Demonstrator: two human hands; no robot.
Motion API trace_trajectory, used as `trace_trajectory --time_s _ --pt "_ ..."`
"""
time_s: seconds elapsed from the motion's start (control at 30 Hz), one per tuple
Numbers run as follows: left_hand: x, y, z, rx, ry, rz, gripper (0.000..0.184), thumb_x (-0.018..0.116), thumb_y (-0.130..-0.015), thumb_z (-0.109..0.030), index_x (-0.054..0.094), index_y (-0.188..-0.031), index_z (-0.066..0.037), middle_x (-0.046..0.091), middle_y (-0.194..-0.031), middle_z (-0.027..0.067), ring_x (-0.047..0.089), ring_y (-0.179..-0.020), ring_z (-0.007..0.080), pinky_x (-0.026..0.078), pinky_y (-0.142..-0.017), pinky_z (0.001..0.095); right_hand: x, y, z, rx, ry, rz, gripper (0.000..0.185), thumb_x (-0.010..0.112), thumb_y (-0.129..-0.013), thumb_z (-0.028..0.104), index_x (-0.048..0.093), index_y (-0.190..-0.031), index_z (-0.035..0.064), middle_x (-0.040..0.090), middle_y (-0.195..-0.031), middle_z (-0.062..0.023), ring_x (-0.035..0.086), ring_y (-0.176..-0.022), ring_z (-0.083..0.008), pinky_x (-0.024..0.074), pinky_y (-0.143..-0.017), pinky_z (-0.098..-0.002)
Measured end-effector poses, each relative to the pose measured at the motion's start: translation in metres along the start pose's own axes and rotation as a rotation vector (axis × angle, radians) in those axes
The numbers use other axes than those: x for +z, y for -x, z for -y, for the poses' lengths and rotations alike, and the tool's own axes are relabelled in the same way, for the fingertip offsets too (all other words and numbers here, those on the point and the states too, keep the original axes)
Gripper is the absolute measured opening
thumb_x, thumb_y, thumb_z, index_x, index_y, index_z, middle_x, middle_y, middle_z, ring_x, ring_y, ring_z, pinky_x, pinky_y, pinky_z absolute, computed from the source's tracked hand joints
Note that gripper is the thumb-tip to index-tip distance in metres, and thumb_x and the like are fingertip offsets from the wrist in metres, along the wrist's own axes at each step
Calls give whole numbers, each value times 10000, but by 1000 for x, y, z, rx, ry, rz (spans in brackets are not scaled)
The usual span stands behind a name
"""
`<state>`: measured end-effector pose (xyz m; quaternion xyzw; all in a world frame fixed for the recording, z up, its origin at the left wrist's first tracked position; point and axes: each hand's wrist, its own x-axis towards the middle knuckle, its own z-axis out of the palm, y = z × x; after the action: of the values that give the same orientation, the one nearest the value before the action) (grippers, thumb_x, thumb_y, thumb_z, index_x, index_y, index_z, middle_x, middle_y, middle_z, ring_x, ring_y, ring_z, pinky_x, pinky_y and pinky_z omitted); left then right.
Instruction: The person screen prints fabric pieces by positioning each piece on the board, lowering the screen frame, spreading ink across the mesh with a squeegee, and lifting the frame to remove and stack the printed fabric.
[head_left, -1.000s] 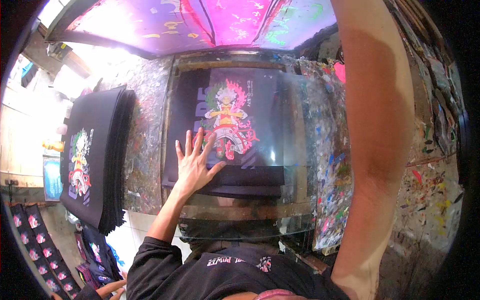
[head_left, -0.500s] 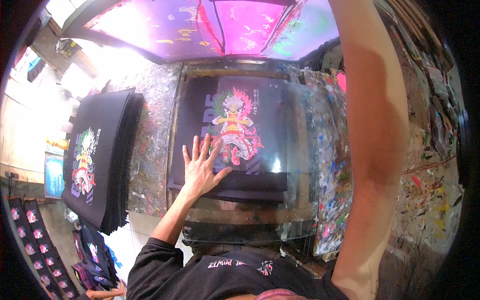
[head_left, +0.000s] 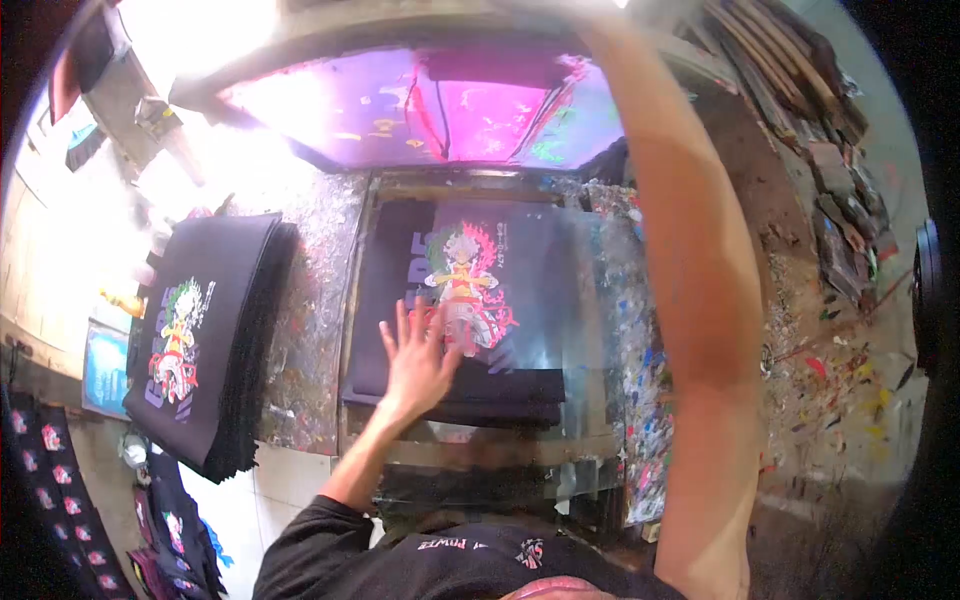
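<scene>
My left hand (head_left: 418,360) lies with fingers spread on the lower left of a colourful printed figure. The figure is on black fabric (head_left: 390,260), and a clear sheet (head_left: 590,300) covers at least its right part. Whether my palm presses on the sheet or the fabric, I cannot tell. My right arm stretches up along the right side to the far edge of a raised printing screen (head_left: 480,120) with pink and violet mesh. My right hand (head_left: 570,8) is blurred and partly cut off at the top, so its fingers cannot be made out.
Left of the board stands a thick stack of black printed fabric pieces (head_left: 215,320). Paint-spattered surface (head_left: 640,430) runs down the right side. Wooden strips (head_left: 790,80) lie at the upper right. More printed dark pieces (head_left: 65,490) hang or lie at lower left.
The view has tilted, so the screen and board sit lower in the picture. My right arm has swung leftward, and its hand now shows blurred at the top. My left hand stays spread on the print.
</scene>
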<state>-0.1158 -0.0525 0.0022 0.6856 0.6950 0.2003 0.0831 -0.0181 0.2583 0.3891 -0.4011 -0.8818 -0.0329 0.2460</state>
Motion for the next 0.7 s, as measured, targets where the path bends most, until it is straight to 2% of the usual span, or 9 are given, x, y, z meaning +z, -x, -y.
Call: trace_trajectory --time_s 0.07,0.1,0.13,0.2,0.33,0.43,0.5,0.57,0.7 --pt "10 -19 -59 19 182 0 713 557 -1024 -371 296 -1621 -79 171 -1679 302 109 -1555 519 82 -1178 746 19 -9 -16 -96 -54 23 745 473 -991 628 684 -1241 -41 642 -1273 -349 632 -1199 -479 468 -1060 -494" --pt "33 -29 -77 93 277 -4 588 594 -1014 -297 453 -1532 -55 376 -1602 275 279 -1514 473 199 -1178 696 31 -23 -24 -208 -110 56 761 490 -978 645 680 -1245 -42 653 -1261 -339 639 -1183 -479 476 -1048 -496" --pt "31 -49 -87 164 648 235 532 629 -997 -274 524 -1465 -44 485 -1507 245 357 -1467 453 239 -1177 660 37 -31 -30 -513 53 65 774 524 -957 658 666 -1264 -38 672 -1243 -317 654 -1166 -456 485 -1035 -483" --pt "4 -72 -103 277 1008 473 478 664 -979 -250 595 -1399 -33 594 -1412 216 436 -1420 433 280 -1176 624 22 24 -8 -540 55 27 653 520 -993 619 626 -1364 93 684 -1214 -289 659 -1124 -469 497 -1021 -476" --pt "-127 -60 -73 323 270 -873 491 751 -893 -231 658 -1342 -56 677 -1236 130 601 -1243 351 304 -1177 598 -18 148 70 65 22 -53 692 525 -974 653 729 -1106 5 748 -959 -211 713 -967 -417 531 -908 -540" --pt "-207 -11 -49 -50 -480 -1001 424 745 -857 -169 682 -1258 -47 691 -1189 113 646 -1170 313 329 -1157 590 8 228 102 17 42 -125 580 586 -958 598 738 -1013 41 742 -922 -190 729 -947 -349 495 -990 -533" --pt "-215 16 -13 94 -553 -433 400 751 -810 -136 676 -1190 -36 694 -1149 116 653 -1130 305 392 -1102 552 54 285 113 -77 77 -145 528 628 -931 584 735 -981 70 742 -918 -177 727 -963 -328 453 -1059 -530" --pt "-153 53 25 251 -322 -352 336 682 -724 5 653 -1054 -47 679 -1006 134 652 -1012 288 461 -953 483 92 332 115 -135 171 -83 468 642 -931 552 723 -956 92 744 -904 -155 733 -930 -307 472 -1003 -533" --pt "-85 108 40 149 -72 -129 496 877 -737 -346 668 -1064 -36 642 -1001 116 589 -1032 293 427 -978 448 152 370 77 -119 -98 299 284 685 -948 404 669 -925 122 728 -775 -110 729 -663 -292 571 -607 -468"
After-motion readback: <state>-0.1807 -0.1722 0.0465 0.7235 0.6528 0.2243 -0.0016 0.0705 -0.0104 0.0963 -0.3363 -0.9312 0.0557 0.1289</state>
